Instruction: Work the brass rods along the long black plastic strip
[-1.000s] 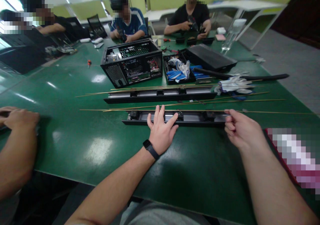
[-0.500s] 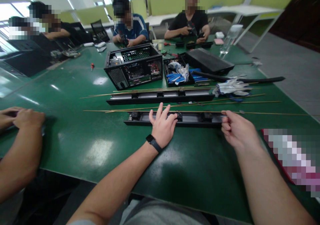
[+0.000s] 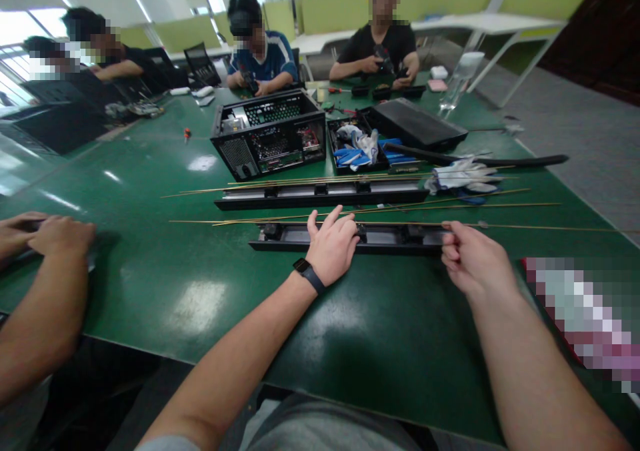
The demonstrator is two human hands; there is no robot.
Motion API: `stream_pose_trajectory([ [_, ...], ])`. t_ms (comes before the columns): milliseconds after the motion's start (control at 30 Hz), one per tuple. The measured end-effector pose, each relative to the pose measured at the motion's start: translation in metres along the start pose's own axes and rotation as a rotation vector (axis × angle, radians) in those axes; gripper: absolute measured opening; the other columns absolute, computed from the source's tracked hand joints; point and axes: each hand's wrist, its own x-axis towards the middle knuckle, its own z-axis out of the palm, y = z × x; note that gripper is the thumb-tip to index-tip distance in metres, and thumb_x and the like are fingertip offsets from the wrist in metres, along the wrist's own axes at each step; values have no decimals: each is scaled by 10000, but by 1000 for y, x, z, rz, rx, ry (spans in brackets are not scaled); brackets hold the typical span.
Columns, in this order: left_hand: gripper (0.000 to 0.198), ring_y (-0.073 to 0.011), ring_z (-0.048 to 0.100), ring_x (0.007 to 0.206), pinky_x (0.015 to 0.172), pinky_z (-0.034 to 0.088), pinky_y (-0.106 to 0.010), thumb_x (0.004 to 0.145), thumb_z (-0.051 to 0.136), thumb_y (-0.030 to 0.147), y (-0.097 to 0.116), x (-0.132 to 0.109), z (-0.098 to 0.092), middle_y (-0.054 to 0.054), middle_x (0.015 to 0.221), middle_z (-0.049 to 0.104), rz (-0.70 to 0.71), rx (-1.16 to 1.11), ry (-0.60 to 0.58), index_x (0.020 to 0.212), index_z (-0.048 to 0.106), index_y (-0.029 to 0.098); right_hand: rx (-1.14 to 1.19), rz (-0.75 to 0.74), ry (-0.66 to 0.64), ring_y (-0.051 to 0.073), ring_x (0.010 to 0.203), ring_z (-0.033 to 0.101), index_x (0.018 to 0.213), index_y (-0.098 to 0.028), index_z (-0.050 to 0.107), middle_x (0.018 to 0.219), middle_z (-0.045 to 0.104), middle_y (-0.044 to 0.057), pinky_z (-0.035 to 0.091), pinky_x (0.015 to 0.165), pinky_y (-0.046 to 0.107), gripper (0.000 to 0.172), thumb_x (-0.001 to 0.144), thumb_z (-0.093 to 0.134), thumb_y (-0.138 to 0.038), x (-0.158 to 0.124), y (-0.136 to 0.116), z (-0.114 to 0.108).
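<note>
A black channel strip [image 3: 295, 245] with a grey inner face and black blocks in it lies in front of me. My left hand [image 3: 333, 247], wearing a dark watch [image 3: 309, 276], rests over its middle. The fingers are spread, and the thumb side touches or nearly touches a black block [image 3: 361, 233]. At the strip's right end my right hand [image 3: 467, 257] is closed, its thumb and index finger pinching a thin brass-coloured rod [image 3: 545, 227]. This rod runs along the strip's far edge; the hand partly hides the strip's end.
Behind lies a second channel strip [image 3: 320, 201] with more thin rods. Farther back are an opened computer case [image 3: 267, 137], a tray of gloves [image 3: 355, 147], a black cover [image 3: 417, 123] and a clear bottle [image 3: 457, 84]. A co-worker's hands [image 3: 50, 237] are at left; others sit opposite.
My left hand has shifted slightly right along the strip, with its fingers more bent. My right hand stays at the strip's end, nearly still.
</note>
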Motion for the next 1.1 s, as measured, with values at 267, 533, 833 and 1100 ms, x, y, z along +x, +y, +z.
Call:
stream_pose_trajectory([
  [267, 218, -360, 605, 1813, 1541, 316, -772, 1209, 682, 204, -4, -8, -1, -126, 1733, 822, 21, 0, 23, 1332, 835, 300, -3, 15, 3, 54, 412, 430, 991, -238, 740, 709, 616, -72, 265, 350, 128, 253, 1084, 968, -300, -4, -2, 2],
  [533, 508, -447, 533, 1855, 1533, 327, -751, 1163, 842, 369, -2, -36, 9, -196, 1887, 681, 2, 46, 69, 1668, 811, 319, -30, 31, 18, 70, 443, 413, 982, -259, 773, 692, 602, -68, 259, 370, 156, 220, 1121, 932, -323, -7, -6, 2],
  [833, 695, -485, 455, 1898, 1506, 376, -780, 1145, 878, 378, -1, -45, 24, -224, 1975, 567, -3, 77, 70, 1817, 706, 333, -7, 27, 44, 50, 406, 406, 988, -205, 775, 691, 596, -50, 263, 344, 147, 177, 1143, 859, -212, -16, -10, 7],
  [1100, 735, -510, 503, 1866, 1489, 409, -806, 1135, 911, 397, 0, -49, 27, -276, 1960, 566, 34, 118, 96, 1824, 691, 264, 11, 39, 99, 46, 377, 380, 967, -187, 747, 679, 578, -58, 243, 316, 146, 244, 1200, 709, -125, -20, -13, 13],
])
